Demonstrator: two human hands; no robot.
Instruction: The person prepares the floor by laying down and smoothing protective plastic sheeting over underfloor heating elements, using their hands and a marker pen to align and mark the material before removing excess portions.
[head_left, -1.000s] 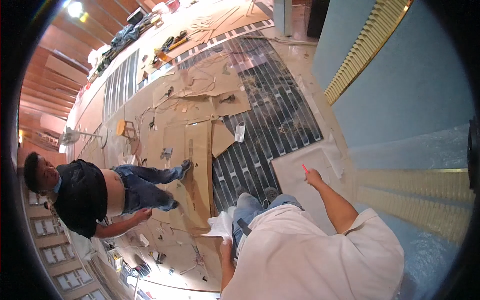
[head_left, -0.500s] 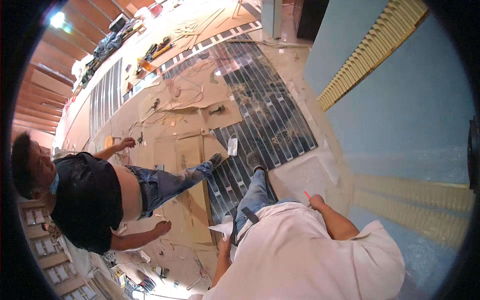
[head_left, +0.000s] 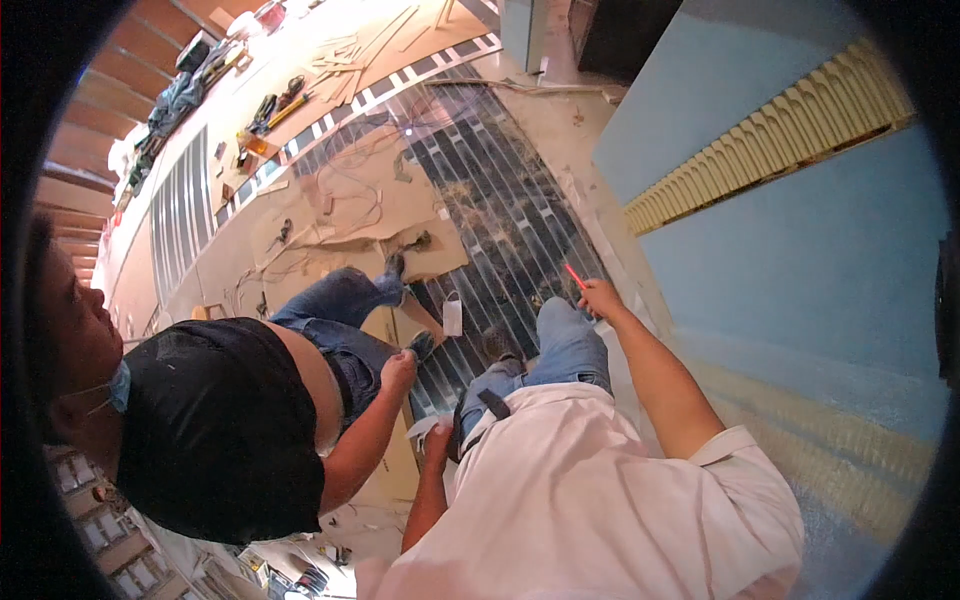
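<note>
A slim red pen-like stick (head_left: 573,275) juts from my right hand (head_left: 601,299), its fingers closed around it. That hand is held out ahead, above the dark striped floor sheeting and beside my bent knee. Low at my left hip, my left hand (head_left: 438,437) is closed on a white sheet (head_left: 425,424), which looks like paper and is partly hidden by the hand. Both arms come out of my white shirt, and nothing else is seen in either hand.
Close on my left walks a co-worker in a black shirt (head_left: 215,430). Brown cardboard sheets (head_left: 350,240) with cables and a face mask (head_left: 453,315) lie on the floor. Wood strips (head_left: 345,60) are farther off. A blue panel (head_left: 780,270) with cream ridged trim (head_left: 770,140) stands on my right.
My right hand has moved forward with the red stick, and my right knee has come forward. The co-worker has stepped ahead and nearer to me. My left hand keeps the white sheet.
</note>
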